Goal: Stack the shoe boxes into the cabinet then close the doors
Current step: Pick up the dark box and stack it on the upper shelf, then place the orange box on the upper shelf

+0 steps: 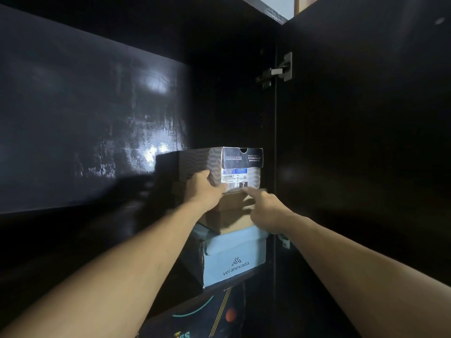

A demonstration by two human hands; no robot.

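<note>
Sat atop a plain brown cardboard box (231, 211) inside the dark cabinet (97, 106): grey patterned cardboard shoe box (241, 167). Clasped at its near corner by left hand (206, 191); nudged by right hand (264, 211), forefinger extended, grasping nothing. Probably light, stiff, dentable; best held by opposite sides.

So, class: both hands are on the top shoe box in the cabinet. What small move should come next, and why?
Probably a short push to seat the top box further back. The left hand holds its lower left corner and the right hand touches its bottom edge, so it is not let go yet. It rests on the brown box, above the blue box, and the door is open.
</note>
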